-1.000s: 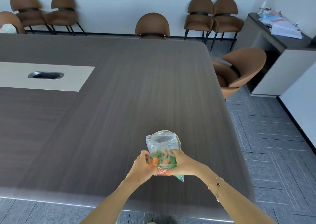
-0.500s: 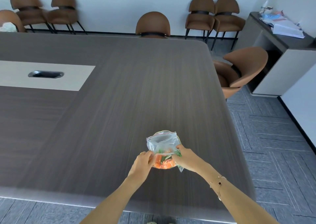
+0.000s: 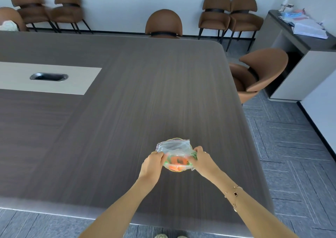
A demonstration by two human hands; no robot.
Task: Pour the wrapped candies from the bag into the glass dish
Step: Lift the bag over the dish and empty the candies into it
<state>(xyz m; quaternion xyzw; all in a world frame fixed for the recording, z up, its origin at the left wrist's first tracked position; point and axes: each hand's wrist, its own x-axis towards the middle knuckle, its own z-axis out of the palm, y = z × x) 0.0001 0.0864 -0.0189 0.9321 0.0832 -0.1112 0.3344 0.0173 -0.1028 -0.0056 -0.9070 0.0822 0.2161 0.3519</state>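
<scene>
Two bare hands grip one clear plastic zip bag (image 3: 173, 147) from opposite sides over the near right part of the dark wood-grain conference table (image 3: 127, 101). The left hand (image 3: 152, 163) pinches the bag's left edge; the right hand (image 3: 202, 160) pinches its right edge; both are closed on the plastic. Orange and green wrapped candies (image 3: 177, 162) show between the hands, blurred, so no count is possible. Whether they lie in the bag or already in the dish cannot be told. The round glass dish (image 3: 176, 171) sits directly beneath the bag, mostly covered; only thin arcs of its rim show. The right wrist carries a gold chain bracelet (image 3: 234, 195). Forearms are cut off by the frame's lower edge.
</scene>
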